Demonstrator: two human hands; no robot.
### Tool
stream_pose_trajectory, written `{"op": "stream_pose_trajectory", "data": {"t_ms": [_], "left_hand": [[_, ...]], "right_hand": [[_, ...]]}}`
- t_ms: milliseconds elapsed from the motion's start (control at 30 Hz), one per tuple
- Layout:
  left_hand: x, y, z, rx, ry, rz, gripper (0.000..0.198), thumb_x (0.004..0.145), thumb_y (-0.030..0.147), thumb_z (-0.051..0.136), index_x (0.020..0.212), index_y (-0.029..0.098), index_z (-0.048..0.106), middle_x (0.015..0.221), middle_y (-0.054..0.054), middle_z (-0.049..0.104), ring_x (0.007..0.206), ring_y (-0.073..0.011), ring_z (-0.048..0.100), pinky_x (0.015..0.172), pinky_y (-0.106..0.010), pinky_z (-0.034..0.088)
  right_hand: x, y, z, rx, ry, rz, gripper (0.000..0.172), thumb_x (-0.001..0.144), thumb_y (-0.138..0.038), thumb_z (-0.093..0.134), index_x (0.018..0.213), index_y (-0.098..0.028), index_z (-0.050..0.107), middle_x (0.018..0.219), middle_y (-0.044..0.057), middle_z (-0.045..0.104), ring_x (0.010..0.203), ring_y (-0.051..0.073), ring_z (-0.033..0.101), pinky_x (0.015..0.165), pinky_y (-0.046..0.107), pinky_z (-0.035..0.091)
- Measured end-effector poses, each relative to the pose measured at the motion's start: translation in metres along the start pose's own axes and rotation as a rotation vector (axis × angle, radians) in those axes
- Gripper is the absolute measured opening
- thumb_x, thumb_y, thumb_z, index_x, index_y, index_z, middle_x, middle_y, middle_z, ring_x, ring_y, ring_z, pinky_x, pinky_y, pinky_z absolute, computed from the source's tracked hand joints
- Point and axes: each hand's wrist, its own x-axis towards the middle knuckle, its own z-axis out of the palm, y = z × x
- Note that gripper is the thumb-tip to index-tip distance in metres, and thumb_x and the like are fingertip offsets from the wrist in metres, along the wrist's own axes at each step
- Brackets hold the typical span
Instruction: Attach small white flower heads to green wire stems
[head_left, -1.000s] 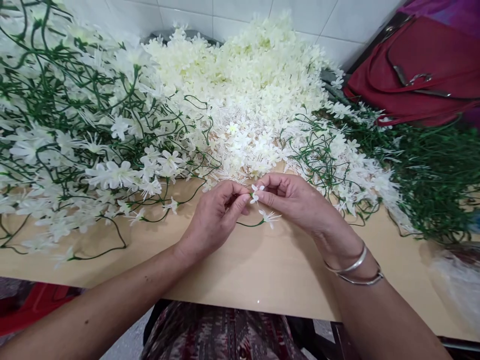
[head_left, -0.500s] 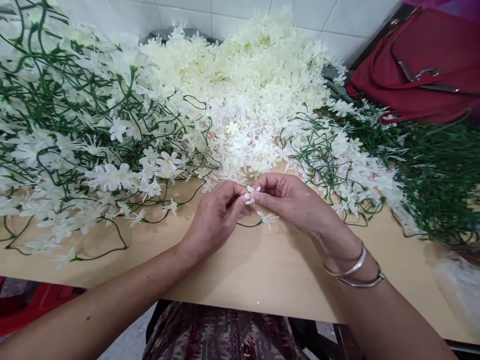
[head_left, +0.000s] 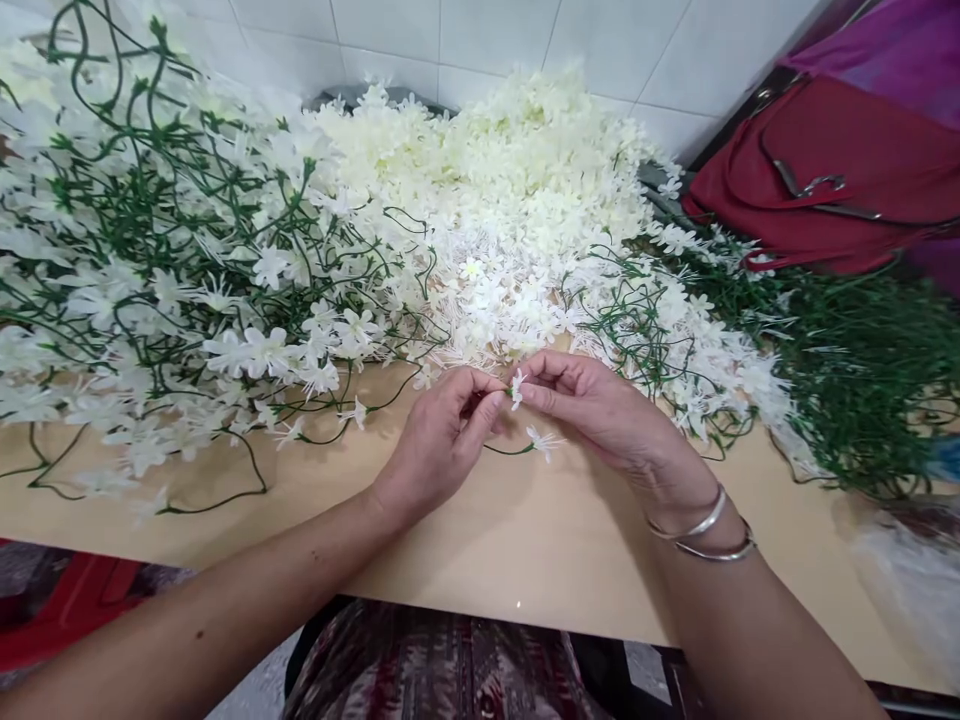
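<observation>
Near the middle of the table, my left hand [head_left: 454, 430] pinches a green stem between thumb and forefinger. At the stem's tip sits a small white artificial flower [head_left: 517, 389], turned side-on. My right hand [head_left: 592, 405], with two silver bangles at its wrist, has thumb and forefinger closed on the flower from the right. Below the fingers a second white flower [head_left: 544, 443] hangs out on a green stem, its thin white stamens pointing right. The lower fingers of both hands are curled and partly hidden.
Finished-looking green-stemmed white flowers [head_left: 262, 350] pile up on the left. Loose white blossoms [head_left: 510, 170] heap against the tiled wall [head_left: 495, 35]. Green stems [head_left: 862, 380] lie at the right, below a red bag [head_left: 840, 170]. A clear plastic bag [head_left: 911, 570] rests on the table [head_left: 540, 550] at right.
The flower between my fingers has turned from facing the camera to side-on, with its green base now showing at my left fingertips. The view has shifted slightly.
</observation>
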Motion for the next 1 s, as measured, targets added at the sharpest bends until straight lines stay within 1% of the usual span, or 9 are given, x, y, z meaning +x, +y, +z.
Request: {"op": "stream_pose_trajectory", "data": {"t_ms": [233,533,633,700,733,800,867,933,1000], "left_hand": [[0.0,-0.001,0.0,0.055,-0.028,-0.004,0.012,0.103,0.025,0.058,0.093,0.022,0.063,0.077,0.001,0.072,0.074,-0.0161,0.067,0.074,-0.029,0.049],[-0.001,-0.006,0.005,0.116,-0.009,0.02,0.013,0.101,0.025,0.06,0.089,0.022,0.064,0.074,0.0,0.072,0.076,-0.0179,0.069,0.077,-0.03,0.051],[0.003,-0.002,0.004,-0.079,-0.001,-0.035,0.015,0.1,0.031,0.062,0.09,0.021,0.066,0.077,-0.001,0.073,0.072,-0.0159,0.07,0.072,-0.029,0.055],[0.012,0.007,-0.007,-0.284,0.031,-0.07,0.015,0.098,0.035,0.067,0.095,0.021,0.069,0.08,-0.001,0.074,0.071,-0.0152,0.072,0.071,-0.028,0.059],[0.019,0.013,-0.016,-0.37,0.065,-0.07,0.016,0.097,0.037,0.07,0.1,0.021,0.07,0.081,-0.001,0.075,0.074,-0.0156,0.074,0.073,-0.029,0.061],[0.033,0.028,-0.037,-0.467,0.235,-0.008,0.029,0.096,0.043,0.072,0.12,0.027,0.069,0.098,-0.003,0.08,0.092,-0.0179,0.078,0.086,-0.031,0.064],[0.042,0.041,-0.053,-0.5,0.406,0.082,0.045,0.102,0.065,0.053,0.128,0.031,0.066,0.125,-0.006,0.077,0.122,-0.0212,0.073,0.095,-0.031,0.063],[0.041,0.045,-0.055,-0.545,0.379,0.076,0.072,0.101,0.079,0.024,0.133,0.028,0.064,0.147,-0.01,0.067,0.14,-0.0243,0.063,0.103,-0.034,0.062],[0.032,0.04,-0.044,-0.637,0.289,-0.015,0.087,0.099,0.083,0.011,0.137,0.023,0.062,0.155,-0.015,0.061,0.144,-0.0256,0.059,0.109,-0.037,0.059]], "right_hand": [[0.001,0.0,0.002,-0.028,-0.002,-0.013,0.034,0.075,-0.049,0.091,0.077,-0.022,0.071,0.082,0.001,0.066,0.081,0.018,0.06,0.079,0.034,0.05],[0.001,0.003,0.005,-0.04,0.001,-0.023,0.038,0.076,-0.048,0.09,0.075,-0.021,0.065,0.087,0.002,0.067,0.079,0.017,0.06,0.076,0.034,0.049],[0.001,0.002,0.003,-0.018,0.003,-0.032,0.034,0.077,-0.046,0.091,0.084,-0.021,0.069,0.084,0.0,0.067,0.077,0.016,0.059,0.074,0.031,0.048],[0.001,0.0,0.001,0.058,0.006,-0.038,0.036,0.077,-0.047,0.091,0.095,-0.021,0.071,0.088,0.001,0.07,0.082,0.016,0.062,0.078,0.031,0.049],[0.001,-0.001,0.0,0.102,0.01,-0.038,0.038,0.078,-0.048,0.09,0.098,-0.021,0.072,0.092,0.002,0.071,0.087,0.017,0.064,0.083,0.031,0.05],[0.0,-0.003,0.0,0.153,0.024,-0.04,0.039,0.08,-0.05,0.089,0.101,-0.021,0.073,0.098,0.004,0.073,0.096,0.018,0.068,0.092,0.033,0.051],[0.0,-0.003,0.0,0.131,0.027,-0.047,0.038,0.08,-0.049,0.089,0.101,-0.02,0.074,0.101,0.005,0.074,0.1,0.019,0.068,0.097,0.034,0.05],[0.001,-0.002,0.0,0.094,0.02,-0.053,0.038,0.079,-0.048,0.09,0.101,-0.02,0.075,0.102,0.006,0.075,0.098,0.018,0.068,0.096,0.035,0.05],[0.002,0.0,0.0,0.099,0.017,-0.05,0.039,0.079,-0.048,0.09,0.1,-0.02,0.075,0.101,0.006,0.076,0.096,0.018,0.068,0.096,0.036,0.051]]}}
